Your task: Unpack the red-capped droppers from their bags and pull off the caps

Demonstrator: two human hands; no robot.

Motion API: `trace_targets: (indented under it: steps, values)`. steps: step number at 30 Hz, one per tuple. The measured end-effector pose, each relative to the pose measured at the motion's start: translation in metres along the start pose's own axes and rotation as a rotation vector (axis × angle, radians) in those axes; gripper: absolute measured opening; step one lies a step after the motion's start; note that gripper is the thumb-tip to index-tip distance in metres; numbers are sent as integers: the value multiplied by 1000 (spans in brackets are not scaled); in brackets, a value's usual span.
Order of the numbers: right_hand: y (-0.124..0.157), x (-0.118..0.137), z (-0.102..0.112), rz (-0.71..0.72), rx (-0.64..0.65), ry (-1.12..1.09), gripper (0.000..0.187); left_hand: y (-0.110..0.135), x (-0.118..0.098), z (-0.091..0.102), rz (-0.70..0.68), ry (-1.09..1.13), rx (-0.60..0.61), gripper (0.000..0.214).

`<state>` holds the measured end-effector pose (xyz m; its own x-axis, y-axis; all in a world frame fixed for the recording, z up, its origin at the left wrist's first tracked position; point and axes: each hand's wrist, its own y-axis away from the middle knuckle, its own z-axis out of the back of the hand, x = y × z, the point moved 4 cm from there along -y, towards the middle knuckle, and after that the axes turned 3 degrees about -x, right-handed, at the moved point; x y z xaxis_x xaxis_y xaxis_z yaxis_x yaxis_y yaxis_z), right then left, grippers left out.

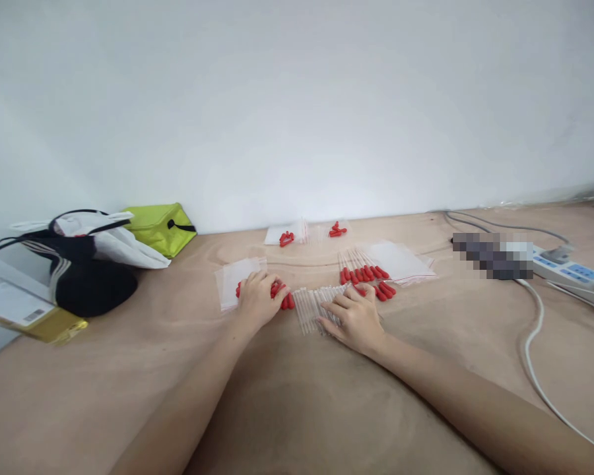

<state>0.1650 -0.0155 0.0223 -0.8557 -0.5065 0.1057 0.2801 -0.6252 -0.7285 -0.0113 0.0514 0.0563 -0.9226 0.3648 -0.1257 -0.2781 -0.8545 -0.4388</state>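
Note:
Over a small pile of red rubber bulbs (288, 301) on the left, my left hand (261, 298) has its fingers curled down, with red showing between thumb and forefinger. My right hand (356, 321) rests on a row of thin clear tubes (307, 310), thumb and fingers apart, fingertips touching the tubes and close to a red bulb. Just beyond it, several clear tubes with red bulbs on their ends (363, 272) lie fanned out. A few more red-ended pieces (386, 290) lie beside my right hand.
Clear zip bags (400, 261) lie at right, with others (226, 287) under the left pile. Bags with red bulbs (286, 238) lie near the wall. At left are a lime-green pouch (161, 227), a black cap (94, 287) and a gold box (54, 324); at right, a power strip (569, 267) and cables.

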Motion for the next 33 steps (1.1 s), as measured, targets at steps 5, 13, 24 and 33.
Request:
trace_targets:
  steps: [5,13,24,33]
  values:
    - [1,-2,-1,-17,28,-15,37,23,-29,-5,-239,178,-192,17]
    - [3,0,-1,3,92,34,49,44,-44,-14,-329,317,-176,13]
    - [-3,-69,15,-385,-89,173,27,31,-41,-18,-206,212,-196,12]
    - [11,-113,13,-596,-154,260,35,-35,-78,-49,98,148,169,25]
